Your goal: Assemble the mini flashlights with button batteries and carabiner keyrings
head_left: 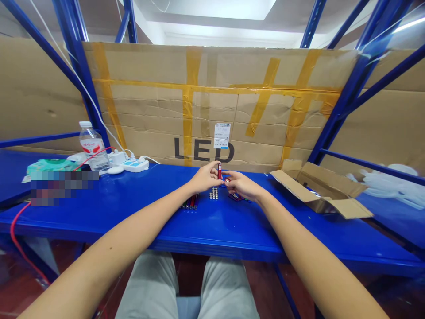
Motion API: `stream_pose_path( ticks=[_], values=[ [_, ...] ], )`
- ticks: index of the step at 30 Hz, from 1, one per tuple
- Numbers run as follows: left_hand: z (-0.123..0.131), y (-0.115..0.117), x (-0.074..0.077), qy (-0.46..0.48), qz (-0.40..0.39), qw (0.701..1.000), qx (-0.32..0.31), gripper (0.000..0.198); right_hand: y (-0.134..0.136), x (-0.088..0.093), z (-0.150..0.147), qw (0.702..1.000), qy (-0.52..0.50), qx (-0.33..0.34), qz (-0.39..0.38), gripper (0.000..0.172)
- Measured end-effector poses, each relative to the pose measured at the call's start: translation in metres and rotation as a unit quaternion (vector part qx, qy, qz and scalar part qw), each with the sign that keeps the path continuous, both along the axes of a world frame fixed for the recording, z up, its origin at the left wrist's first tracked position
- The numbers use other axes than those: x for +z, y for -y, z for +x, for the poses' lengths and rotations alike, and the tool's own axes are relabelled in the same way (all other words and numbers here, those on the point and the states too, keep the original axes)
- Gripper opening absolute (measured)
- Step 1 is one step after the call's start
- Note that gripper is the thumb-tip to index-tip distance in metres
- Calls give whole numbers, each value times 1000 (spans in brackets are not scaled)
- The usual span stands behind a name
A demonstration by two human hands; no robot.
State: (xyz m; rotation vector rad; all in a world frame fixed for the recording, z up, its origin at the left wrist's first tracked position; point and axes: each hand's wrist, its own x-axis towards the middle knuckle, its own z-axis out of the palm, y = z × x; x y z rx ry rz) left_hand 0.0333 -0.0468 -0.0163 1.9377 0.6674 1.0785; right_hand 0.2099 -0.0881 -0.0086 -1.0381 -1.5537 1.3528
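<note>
1. The left hand (206, 178) is pinched on a small red tube (219, 172). The tube stands up, above the bench (215, 230), near the middle. Its top end is shiny. Fingers hide some of its edges.
2. The right hand (241, 184) is just beside the tube, with its fingers bent. Something small and shiny shows at its fingertips, but it is too tiny to name. I cannot tell if the fingers are squeezing it.
3. Small silver bits (214, 194) sit in short rows on the bench, between the two hands. The hands may cover some of them.
4. A row of dark and red tubes (190, 204) lies near the left wrist. The arm hides part of it.
5. A pile of bright-coloured things (236, 197) peeks out under the right hand. Most of it is covered, so the shapes are hard to see.
6. The open cardboard box (345, 207) is on the right. Its walls and flaps hide much of what lies inside.
7. On the left, a patch of blurry squares (63, 188) covers something. A green packet (49, 167) pokes out behind it, near a water bottle (92, 148).
8. Both arms are cut off at the bottom edge.
</note>
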Motion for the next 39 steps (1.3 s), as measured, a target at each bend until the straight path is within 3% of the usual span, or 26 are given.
stream_pose_path(
  ticks=[5, 11, 19, 24, 31, 35, 39],
  values=[
    [1, 5, 3, -9, -3, 1000, 3, 81, -4, -4, 1, 993, 106, -21, 54, 27],
    [4, 11, 7, 32, -28, 999, 5, 79, -10, -11, 5, 983, 126, 32, 130, 40],
    [7, 12, 10, 44, -81, 995, 39, 78, -9, -12, 5, 914, 266, -12, 305, 21],
    [3, 10, 14, 52, -88, 994, 29, 74, -6, -8, 4, 912, 271, -21, 307, 21],
    [1, 9, 14, 70, -143, 987, -1, 79, -17, -11, 13, 913, 260, -96, 300, 20],
    [5, 14, 13, 63, -179, 982, -22, 69, -21, -13, 17, 912, 255, -114, 299, 17],
    [8, 15, 12, 33, -157, 987, -30, 57, -19, -10, 15, 904, 266, -134, 307, 15]
  ],
)
